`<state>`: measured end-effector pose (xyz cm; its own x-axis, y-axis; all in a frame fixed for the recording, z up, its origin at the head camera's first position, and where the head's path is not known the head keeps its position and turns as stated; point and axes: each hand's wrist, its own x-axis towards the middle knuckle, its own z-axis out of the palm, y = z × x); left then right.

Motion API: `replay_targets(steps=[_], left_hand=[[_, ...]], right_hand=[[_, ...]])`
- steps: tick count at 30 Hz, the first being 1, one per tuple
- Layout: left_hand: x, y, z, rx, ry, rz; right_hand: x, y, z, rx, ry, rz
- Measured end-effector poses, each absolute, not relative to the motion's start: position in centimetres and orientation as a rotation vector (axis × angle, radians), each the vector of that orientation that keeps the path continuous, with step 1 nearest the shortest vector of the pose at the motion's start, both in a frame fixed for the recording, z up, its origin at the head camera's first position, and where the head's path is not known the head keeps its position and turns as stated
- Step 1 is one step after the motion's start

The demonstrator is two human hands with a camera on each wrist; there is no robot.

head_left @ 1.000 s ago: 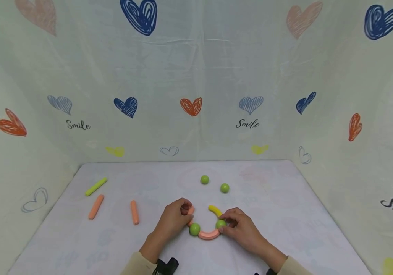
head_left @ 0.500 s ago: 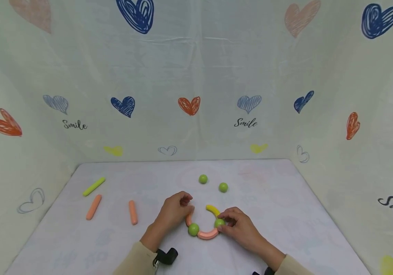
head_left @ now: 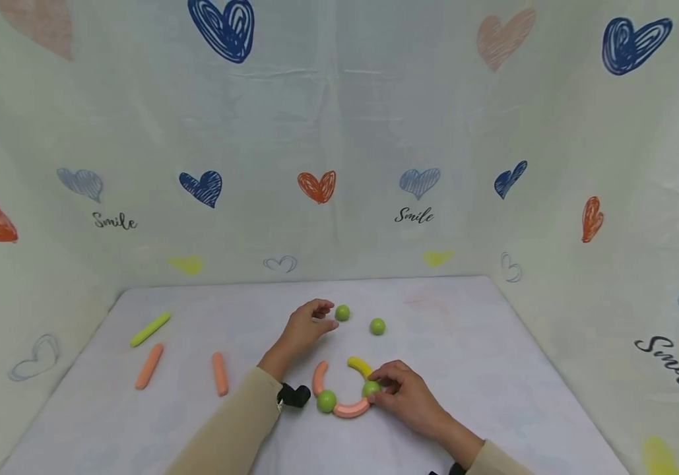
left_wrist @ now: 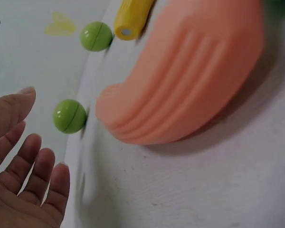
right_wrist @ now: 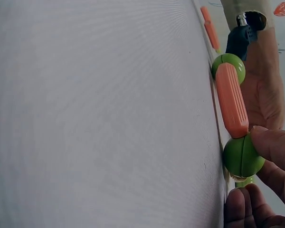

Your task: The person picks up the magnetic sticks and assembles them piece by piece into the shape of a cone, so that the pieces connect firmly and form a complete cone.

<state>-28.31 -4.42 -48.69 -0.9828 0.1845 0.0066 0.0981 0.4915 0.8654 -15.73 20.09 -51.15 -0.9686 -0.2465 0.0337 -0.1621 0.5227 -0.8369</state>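
Left grip (head_left: pixel 305 328) loose, right grip (head_left: pixel 408 397) pinched.

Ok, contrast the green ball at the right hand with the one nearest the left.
The right hand pinches the first ball; the second ball sits untouched near the left hand. The first ball lies between the yellow piece and pink piece; the second ball stands apart. Both are green and round.

Rightward of the left grip (head_left: pixel 305 328), a green ball (head_left: pixel 342 313) blocks the way, a second ball (head_left: pixel 377 326) beyond. The orange arc (head_left: pixel 318 378) and yellow arc (head_left: pixel 359 365) leave passage between their far ends.
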Motion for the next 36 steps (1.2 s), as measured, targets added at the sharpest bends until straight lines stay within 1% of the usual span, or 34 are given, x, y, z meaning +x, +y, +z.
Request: replay_targets(steps=[8,14,22,29,36], left_hand=[[-30.6,-4.0,-49.0,0.303,2.695,1.358],[-31.3,-3.8,-49.4,0.366,2.707,1.28],[-31.4,-3.4,-49.8,0.463,2.741,1.195],[-31.5,-3.1,-50.1,0.421,2.717,1.251],[-30.6,-3.2,-49.6,0.422,2.718,1.294]], right_hand=[[-15.5,19.7,-51.4,-0.359,2.647,-1.451],[-15.3,19.5,-51.2,-0.365,2.634,-1.472],[-15.4,19.7,-51.2,-0.359,2.642,-1.462],[-15.5,20.0,-51.1,-0.354,2.656,-1.456],[-15.6,20.1,-51.2,-0.352,2.671,-1.428]])
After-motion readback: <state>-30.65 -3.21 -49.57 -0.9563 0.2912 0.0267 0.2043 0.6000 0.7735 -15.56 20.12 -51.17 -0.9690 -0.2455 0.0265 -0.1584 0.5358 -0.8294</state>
